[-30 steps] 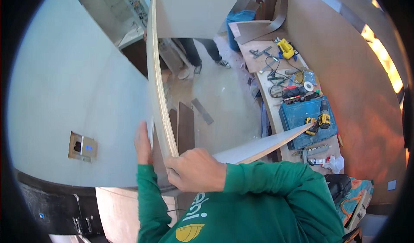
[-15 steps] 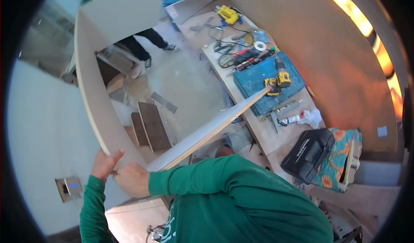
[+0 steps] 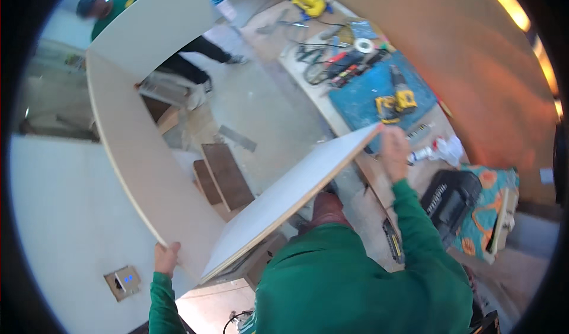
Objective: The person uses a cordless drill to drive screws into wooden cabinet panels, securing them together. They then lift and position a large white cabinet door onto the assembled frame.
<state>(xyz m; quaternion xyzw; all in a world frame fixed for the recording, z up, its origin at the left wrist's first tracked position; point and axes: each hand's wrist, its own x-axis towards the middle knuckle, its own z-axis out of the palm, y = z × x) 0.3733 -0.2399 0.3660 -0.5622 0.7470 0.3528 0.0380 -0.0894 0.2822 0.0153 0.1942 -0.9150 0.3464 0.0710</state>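
Note:
A large three-sided assembly of pale boards spans the middle of the view. My left hand (image 3: 167, 258) is closed on the near corner edge of its long curved-looking side board (image 3: 121, 126), at the lower left. On the right, my right hand (image 3: 395, 153) wraps round the free end of the near white board (image 3: 302, 183), which has a bare plywood edge; part of the fingers is hidden behind it. At the far end, a co-worker in a green top (image 3: 121, 2) has a hand on the top edge of the far board (image 3: 157, 29).
On the right, a bench (image 3: 293, 58) carries a yellow tool (image 3: 309, 3), a blue case (image 3: 361, 106), a yellow-black cordless drill (image 3: 403, 91) and a tape roll (image 3: 363, 45). Nearby are a black case (image 3: 450, 200) and a flowered bag (image 3: 483, 215). Brown boards (image 3: 228, 177) stand on the floor inside the assembly.
My right hand has left the near corner beside my left hand and moved right to the white board's free end. My left hand stays on its corner. The view has shifted.

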